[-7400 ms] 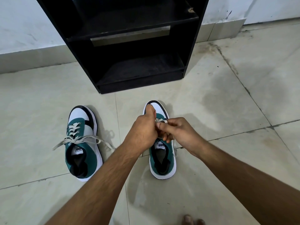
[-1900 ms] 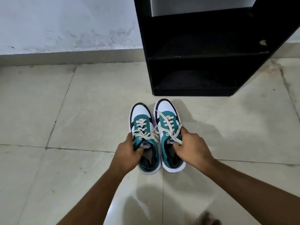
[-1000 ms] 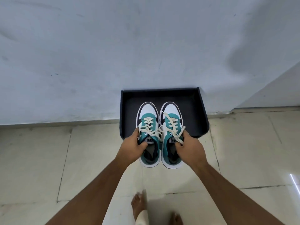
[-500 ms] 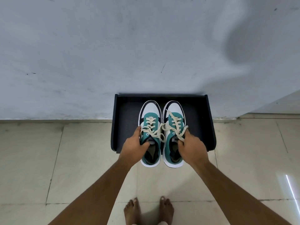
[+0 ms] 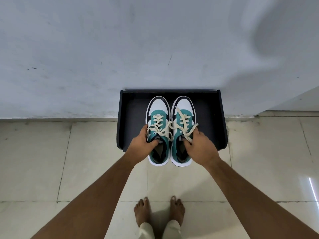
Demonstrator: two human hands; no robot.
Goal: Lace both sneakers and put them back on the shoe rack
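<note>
Two teal, white and black sneakers with cream laces are held side by side over the top of the black shoe rack [image 5: 208,118], toes pointing at the wall. My left hand [image 5: 140,145] grips the left sneaker [image 5: 158,116] at its outer collar, thumb inside the opening. My right hand [image 5: 200,147] grips the right sneaker [image 5: 183,114] the same way. Both heels stick out past the rack's front edge. Whether the soles touch the rack top I cannot tell.
The rack stands against a pale grey wall [image 5: 120,49]. Beige floor tiles [image 5: 51,161] spread on both sides. My bare feet [image 5: 158,213] stand close in front of the rack. A wall corner juts out at the right [image 5: 293,100].
I have stood up with both sneakers and carried them over the rack top. Over the last half second they moved slightly further toward the wall.
</note>
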